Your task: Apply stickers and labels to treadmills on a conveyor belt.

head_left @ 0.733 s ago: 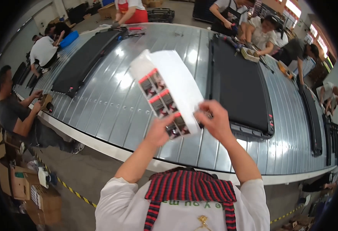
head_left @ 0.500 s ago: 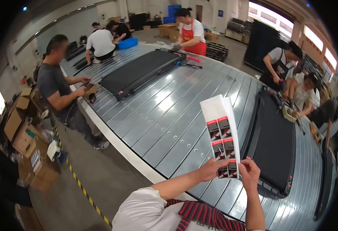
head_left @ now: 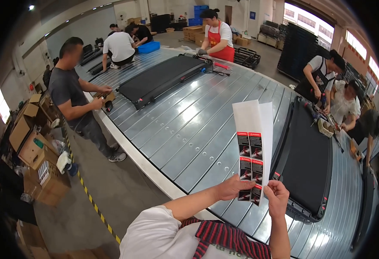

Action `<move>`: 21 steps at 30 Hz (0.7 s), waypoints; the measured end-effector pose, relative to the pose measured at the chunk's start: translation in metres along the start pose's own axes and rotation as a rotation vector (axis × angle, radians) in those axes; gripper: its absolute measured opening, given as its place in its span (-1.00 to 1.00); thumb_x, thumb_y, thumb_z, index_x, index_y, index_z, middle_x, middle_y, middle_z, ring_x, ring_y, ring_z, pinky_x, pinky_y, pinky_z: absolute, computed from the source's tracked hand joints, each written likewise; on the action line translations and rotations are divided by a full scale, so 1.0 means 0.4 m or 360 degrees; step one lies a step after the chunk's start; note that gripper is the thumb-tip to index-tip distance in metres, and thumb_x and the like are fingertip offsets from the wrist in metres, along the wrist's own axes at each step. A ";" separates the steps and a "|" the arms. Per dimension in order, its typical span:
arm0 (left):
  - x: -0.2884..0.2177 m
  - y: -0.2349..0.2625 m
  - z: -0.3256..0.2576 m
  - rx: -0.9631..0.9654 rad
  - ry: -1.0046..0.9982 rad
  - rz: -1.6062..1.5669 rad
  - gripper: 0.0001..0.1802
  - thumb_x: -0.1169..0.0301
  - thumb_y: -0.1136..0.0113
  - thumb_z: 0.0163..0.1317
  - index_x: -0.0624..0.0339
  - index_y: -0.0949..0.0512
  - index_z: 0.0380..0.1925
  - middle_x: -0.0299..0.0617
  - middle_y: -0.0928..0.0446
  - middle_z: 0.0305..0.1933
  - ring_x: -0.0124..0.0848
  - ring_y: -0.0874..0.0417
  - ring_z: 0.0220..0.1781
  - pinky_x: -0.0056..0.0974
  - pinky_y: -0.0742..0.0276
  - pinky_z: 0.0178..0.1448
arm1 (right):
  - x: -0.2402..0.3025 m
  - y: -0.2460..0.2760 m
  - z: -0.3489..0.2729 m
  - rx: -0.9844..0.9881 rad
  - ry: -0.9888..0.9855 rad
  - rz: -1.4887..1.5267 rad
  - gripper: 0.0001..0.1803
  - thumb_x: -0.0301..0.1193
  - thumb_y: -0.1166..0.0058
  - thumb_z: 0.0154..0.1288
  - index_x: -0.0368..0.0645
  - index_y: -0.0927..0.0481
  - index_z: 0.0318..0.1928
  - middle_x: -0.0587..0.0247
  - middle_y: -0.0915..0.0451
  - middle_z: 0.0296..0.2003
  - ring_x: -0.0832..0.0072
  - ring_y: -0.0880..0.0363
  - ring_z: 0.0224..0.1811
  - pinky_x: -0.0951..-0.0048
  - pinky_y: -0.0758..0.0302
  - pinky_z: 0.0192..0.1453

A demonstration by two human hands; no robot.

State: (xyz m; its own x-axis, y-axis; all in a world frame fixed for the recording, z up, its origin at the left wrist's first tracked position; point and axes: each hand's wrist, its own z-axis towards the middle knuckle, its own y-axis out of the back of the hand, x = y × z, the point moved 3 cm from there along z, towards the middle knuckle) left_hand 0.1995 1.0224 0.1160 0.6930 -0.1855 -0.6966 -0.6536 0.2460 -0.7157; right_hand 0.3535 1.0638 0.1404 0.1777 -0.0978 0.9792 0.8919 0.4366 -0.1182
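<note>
A white sheet of red-and-black labels (head_left: 250,166) is held upright in front of me, above the metal table. My left hand (head_left: 233,188) is closed on its lower left part, the thumb lying across the printed labels. My right hand (head_left: 277,197) pinches at the lower right edge, fingers curled together. A white blank strip shows behind and to the right of the labels. Just right of my hands lies a long black panel with a dark frame (head_left: 307,164) and small red labels at its corners.
The slatted metal table (head_left: 172,138) bears another black panel (head_left: 165,80) at the far side. A person in grey (head_left: 75,95) stands left holding a small part; others work at the far edge and at right. Cardboard boxes (head_left: 47,181) and yellow-black floor tape (head_left: 90,200) lie left.
The label sheet has turned to face me more squarely, and its upper parts have spread apart. Both hands stay near its lower end. The whole view has shifted slightly.
</note>
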 end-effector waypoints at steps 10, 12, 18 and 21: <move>0.068 -0.003 0.224 0.0122 -0.0067 -0.0198 -0.59 0.44 -0.08 0.12 0.28 -0.30 -0.01 -0.13 -0.44 -0.06 -0.29 -0.50 -0.04 -0.15 -0.42 0.06 | 0.021 0.204 0.080 -0.0165 0.0135 -0.0573 -0.80 -0.54 -0.14 0.02 -0.29 -0.50 -0.28 0.33 -0.54 -0.44 0.66 -0.49 -0.38 0.64 -0.44 -0.25; 0.068 0.001 0.269 0.0173 -0.0023 -0.0135 -0.56 0.41 -0.11 0.10 0.25 -0.30 0.00 -0.14 -0.44 -0.06 -0.30 -0.49 -0.04 -0.17 -0.42 0.04 | 0.040 0.225 0.098 -0.0218 0.0271 -0.0602 -0.82 -0.54 -0.14 0.03 -0.27 -0.51 -0.29 0.34 -0.54 -0.44 0.68 -0.49 -0.40 0.67 -0.44 -0.28; 0.079 0.025 0.299 0.0185 0.0091 0.0104 -0.51 0.44 -0.17 0.04 0.25 -0.29 0.01 -0.17 -0.42 -0.04 -0.32 -0.45 -0.01 -0.22 -0.37 0.07 | 0.028 0.242 0.098 -0.0307 0.0154 -0.0638 -0.84 -0.51 -0.15 0.03 -0.25 -0.53 -0.33 0.39 -0.55 -0.45 0.74 -0.47 -0.43 0.70 -0.43 -0.32; 0.060 0.037 0.273 0.0291 0.0099 0.0088 -0.48 0.41 -0.20 0.02 0.25 -0.29 0.01 -0.17 -0.42 -0.04 -0.32 -0.45 0.00 -0.21 -0.37 0.07 | 0.027 0.213 0.093 -0.0224 0.0134 -0.0625 -0.84 -0.49 -0.16 0.04 -0.25 -0.53 -0.33 0.40 -0.54 -0.46 0.75 -0.47 -0.45 0.70 -0.42 -0.33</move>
State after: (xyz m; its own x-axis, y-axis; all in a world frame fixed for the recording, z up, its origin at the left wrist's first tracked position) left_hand 0.2397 1.1256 0.0940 0.6336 -0.2242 -0.7405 -0.6202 0.4250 -0.6593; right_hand 0.4160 1.1333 0.1471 -0.1586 -0.3079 0.9381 0.9456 0.2261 0.2340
